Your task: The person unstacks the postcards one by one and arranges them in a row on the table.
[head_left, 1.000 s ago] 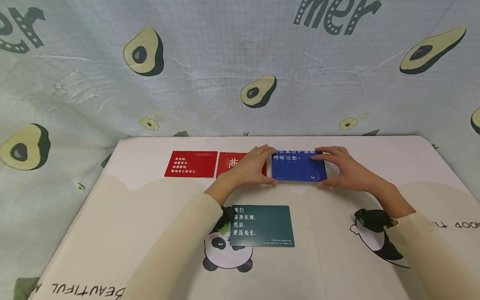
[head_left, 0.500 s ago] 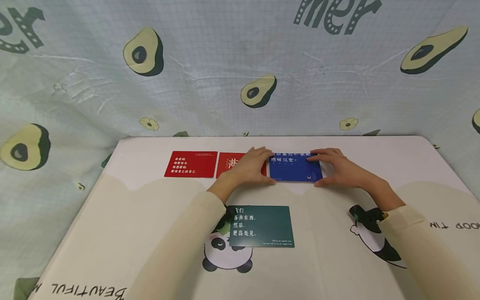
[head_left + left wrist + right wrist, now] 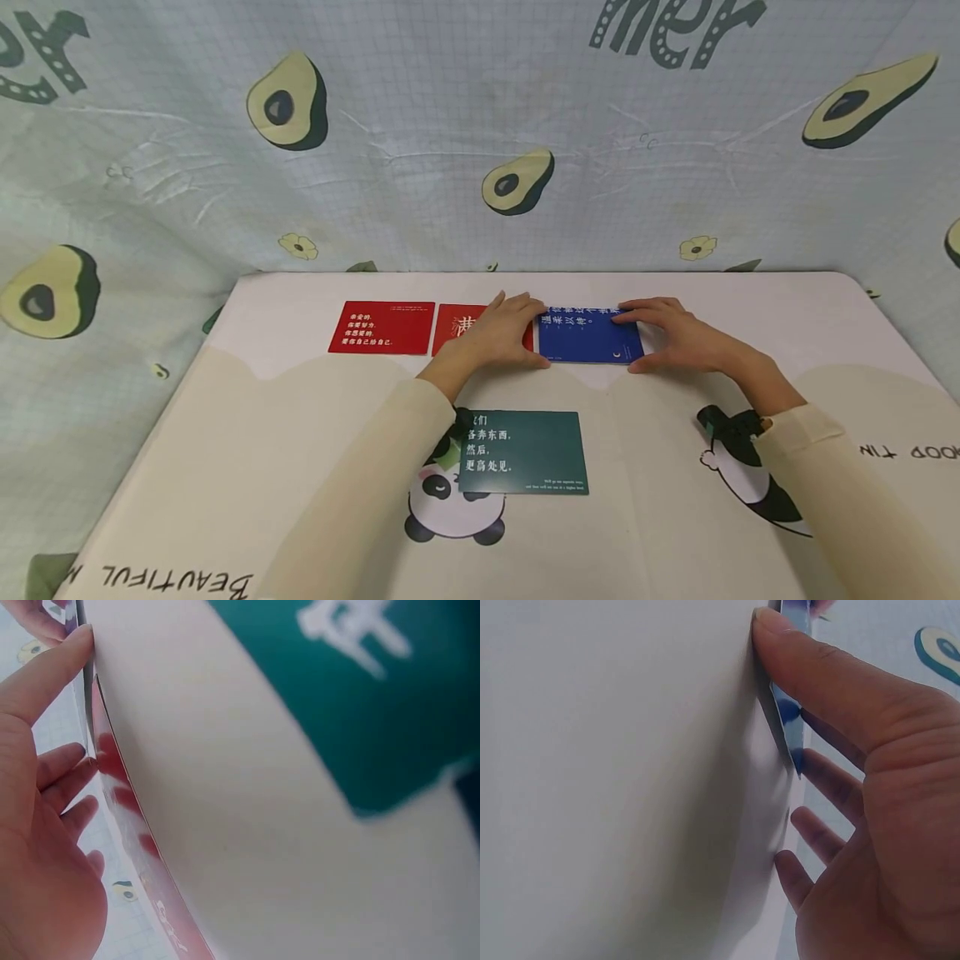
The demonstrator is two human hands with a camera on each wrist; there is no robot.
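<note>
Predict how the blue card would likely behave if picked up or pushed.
The blue card is probably fairly stiff: its near edge looks straight between the left hand and right hand. It looks thin, so likely light. Its flat shape suggests it would slide rather than roll.

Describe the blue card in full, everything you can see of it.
The blue card is a thin rectangle that looks like stiff paper, with white Chinese characters toward its far edge and a small crescent by its near right corner. It sits printed side up, on or just above the table, just right of a partly covered red card. The left hand holds its left edge, the right hand its right.
</note>
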